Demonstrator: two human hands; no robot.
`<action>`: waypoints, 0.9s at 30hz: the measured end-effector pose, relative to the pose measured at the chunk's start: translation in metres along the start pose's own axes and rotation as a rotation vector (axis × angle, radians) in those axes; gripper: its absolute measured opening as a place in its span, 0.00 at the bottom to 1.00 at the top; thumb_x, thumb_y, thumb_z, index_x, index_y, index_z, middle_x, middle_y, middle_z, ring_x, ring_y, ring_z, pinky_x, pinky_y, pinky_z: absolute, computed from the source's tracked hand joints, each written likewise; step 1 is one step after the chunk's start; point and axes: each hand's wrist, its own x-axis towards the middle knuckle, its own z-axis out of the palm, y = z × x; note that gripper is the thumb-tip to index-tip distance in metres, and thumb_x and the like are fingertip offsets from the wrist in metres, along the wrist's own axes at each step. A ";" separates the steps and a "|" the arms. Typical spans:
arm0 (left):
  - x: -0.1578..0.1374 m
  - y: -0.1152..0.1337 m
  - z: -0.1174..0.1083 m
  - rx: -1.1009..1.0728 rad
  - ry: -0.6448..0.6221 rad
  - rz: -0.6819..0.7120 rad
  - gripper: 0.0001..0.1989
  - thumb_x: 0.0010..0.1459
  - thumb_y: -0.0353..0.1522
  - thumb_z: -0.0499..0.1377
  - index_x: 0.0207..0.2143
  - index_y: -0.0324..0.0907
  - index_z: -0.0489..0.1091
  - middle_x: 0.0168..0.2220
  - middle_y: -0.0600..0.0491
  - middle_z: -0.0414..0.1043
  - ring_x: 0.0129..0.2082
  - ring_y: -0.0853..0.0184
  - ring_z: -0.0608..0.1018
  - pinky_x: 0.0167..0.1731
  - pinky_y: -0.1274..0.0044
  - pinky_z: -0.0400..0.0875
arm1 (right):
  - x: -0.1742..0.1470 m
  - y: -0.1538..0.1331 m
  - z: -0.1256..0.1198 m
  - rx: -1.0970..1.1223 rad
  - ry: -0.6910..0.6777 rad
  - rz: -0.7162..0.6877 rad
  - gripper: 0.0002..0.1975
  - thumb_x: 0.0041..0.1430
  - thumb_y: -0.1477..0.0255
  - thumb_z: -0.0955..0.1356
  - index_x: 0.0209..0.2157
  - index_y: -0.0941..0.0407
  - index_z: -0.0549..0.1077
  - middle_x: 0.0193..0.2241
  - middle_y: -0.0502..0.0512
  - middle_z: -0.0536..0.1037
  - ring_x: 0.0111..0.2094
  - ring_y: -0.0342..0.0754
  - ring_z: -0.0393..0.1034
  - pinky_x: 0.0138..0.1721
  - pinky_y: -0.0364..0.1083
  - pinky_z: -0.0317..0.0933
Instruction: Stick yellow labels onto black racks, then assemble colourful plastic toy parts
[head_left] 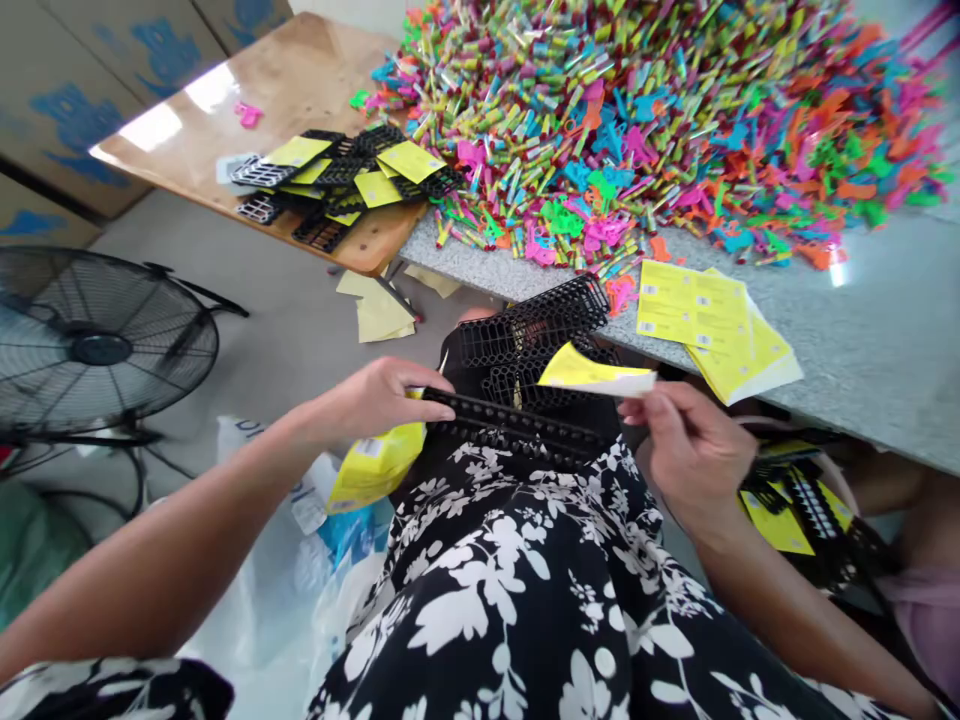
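My left hand is closed on the near end of a black plastic rack, which lies on edge across my lap. A bent yellow label sheet hangs under that same hand. Between the thumb and fingers of my right hand is a yellow sticker with a white edge, curling up above the rack and apart from it. More black lattice racks rest on my knees, just beyond the held one.
Colourful small plastic pieces are heaped on the grey table. Yellow label sheets overhang its edge. Labelled black racks sit on the wooden table. A floor fan stands left; another person's arm is at right.
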 end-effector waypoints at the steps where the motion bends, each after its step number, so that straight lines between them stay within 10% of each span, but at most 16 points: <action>1: -0.003 0.005 -0.004 0.007 0.101 0.020 0.18 0.58 0.49 0.70 0.41 0.47 0.86 0.35 0.52 0.85 0.31 0.63 0.81 0.34 0.76 0.73 | 0.006 0.000 -0.005 0.027 0.098 0.021 0.05 0.70 0.69 0.72 0.40 0.53 0.83 0.29 0.52 0.84 0.26 0.49 0.78 0.29 0.49 0.74; 5: 0.000 0.009 0.003 0.292 0.449 0.155 0.14 0.63 0.46 0.67 0.46 0.51 0.86 0.32 0.51 0.82 0.30 0.64 0.78 0.35 0.75 0.71 | 0.028 0.002 -0.020 0.080 0.361 -0.028 0.05 0.69 0.67 0.74 0.38 0.52 0.83 0.27 0.53 0.82 0.24 0.52 0.77 0.29 0.53 0.73; 12: 0.015 -0.035 0.041 0.733 0.121 0.429 0.22 0.71 0.49 0.60 0.61 0.53 0.79 0.28 0.52 0.76 0.28 0.65 0.76 0.26 0.76 0.60 | 0.036 0.015 -0.017 -0.133 -0.030 -0.302 0.06 0.68 0.73 0.73 0.44 0.50 0.83 0.36 0.54 0.86 0.36 0.53 0.83 0.43 0.52 0.76; 27: 0.046 0.021 0.037 0.330 0.195 -0.189 0.19 0.66 0.52 0.62 0.45 0.52 0.85 0.33 0.55 0.84 0.31 0.64 0.80 0.33 0.75 0.64 | 0.040 0.043 0.047 -0.081 -0.514 -0.532 0.08 0.71 0.75 0.71 0.49 0.54 0.81 0.41 0.59 0.86 0.41 0.51 0.82 0.45 0.51 0.78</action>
